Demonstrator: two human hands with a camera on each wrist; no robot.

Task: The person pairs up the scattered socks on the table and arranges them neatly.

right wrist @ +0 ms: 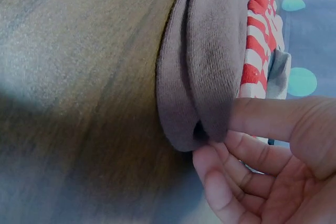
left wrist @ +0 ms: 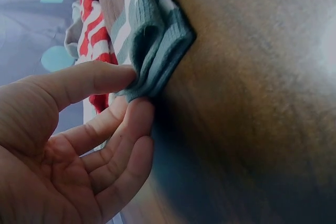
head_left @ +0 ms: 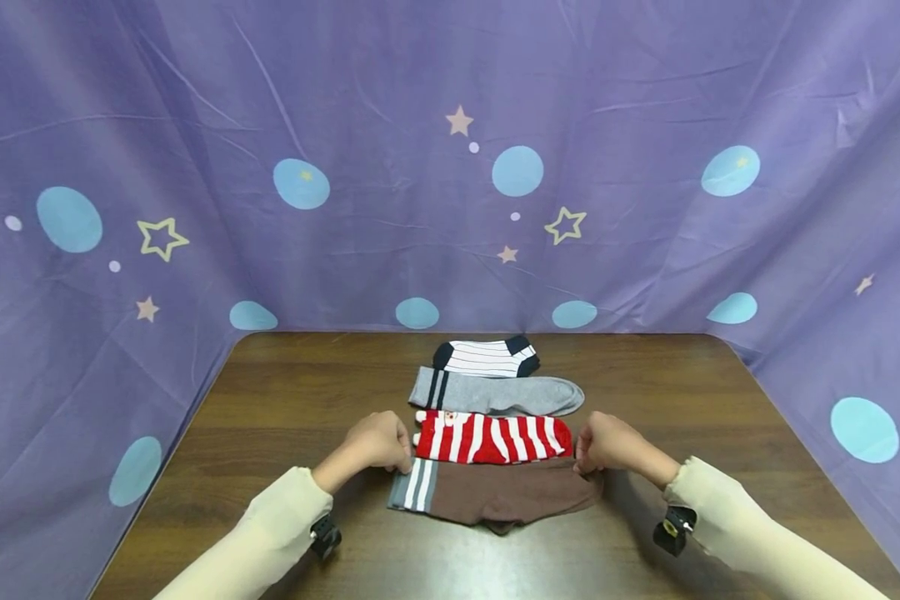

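A pair of brown socks [head_left: 506, 492], one lying over the other, stretches across the table nearest the person. Its grey-green cuffs [left wrist: 168, 40] carry white stripes. My left hand [head_left: 378, 440] pinches the cuff end, thumb above and fingers below in the left wrist view. At the opposite end, my right hand [head_left: 606, 442] pinches the toe [right wrist: 210, 98] between thumb and fingers, with both brown layers showing in the right wrist view. Directly behind lie red-and-white striped socks [head_left: 491, 437], their upper edge running between the two hands.
Farther back, grey socks [head_left: 502, 393] with dark cuff bands lie in the same row. Behind those are white low-cut socks [head_left: 483, 358] with black toes and heels. The brown wooden table [head_left: 292, 392] ends at a purple curtain [head_left: 420, 250] with stars and dots.
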